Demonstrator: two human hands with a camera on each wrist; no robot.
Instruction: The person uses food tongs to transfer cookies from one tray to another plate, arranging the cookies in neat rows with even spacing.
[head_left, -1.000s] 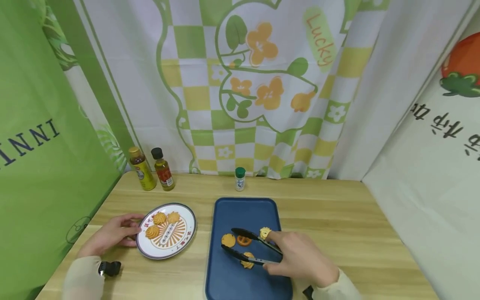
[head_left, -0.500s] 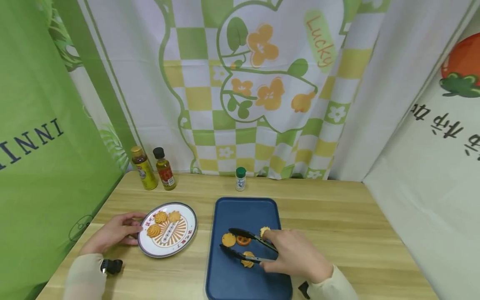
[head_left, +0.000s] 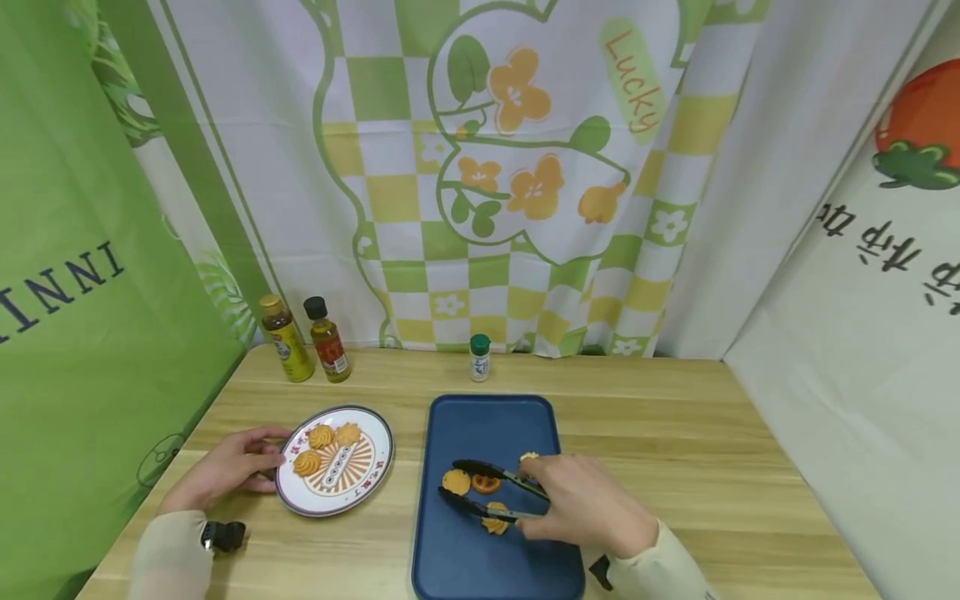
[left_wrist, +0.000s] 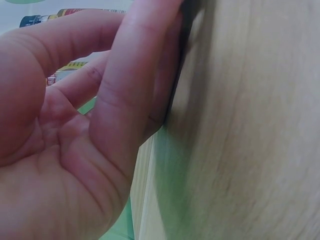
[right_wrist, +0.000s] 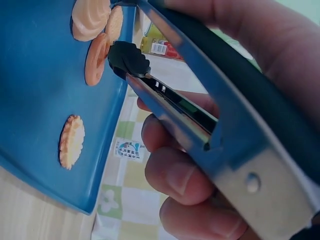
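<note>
The right hand [head_left: 585, 508] grips a pair of black tongs [head_left: 487, 492] over the near half of the blue tray [head_left: 491, 417], its fingers curled round the handles; the two arms of the tongs stand apart, their tips pointing toward the tray's left edge. Between and just beside those tips lie the cookies: a round plain cookie [head_left: 456, 481] nearest the tray's left edge, an orange cookie [head_left: 486, 483] just right of it, a swirl cookie [head_left: 495, 523] under the nearer arm of the tongs, and a pale cookie [head_left: 529, 457] partly hidden behind the knuckles. The right wrist view shows the tongs [right_wrist: 200, 110] close up above the tray [right_wrist: 30, 100]. Left of the tray sits a patterned plate [head_left: 375, 475] carrying three cookies [head_left: 321, 446]; the left hand [head_left: 225, 471] rests on the wooden table [head_left: 675, 450] with relaxed fingertips touching the plate's left rim, holding nothing. Beyond the tray's far edge stands a green-capped shaker [head_left: 479, 357], and farther left of it two small bottles [head_left: 303, 339].
</note>
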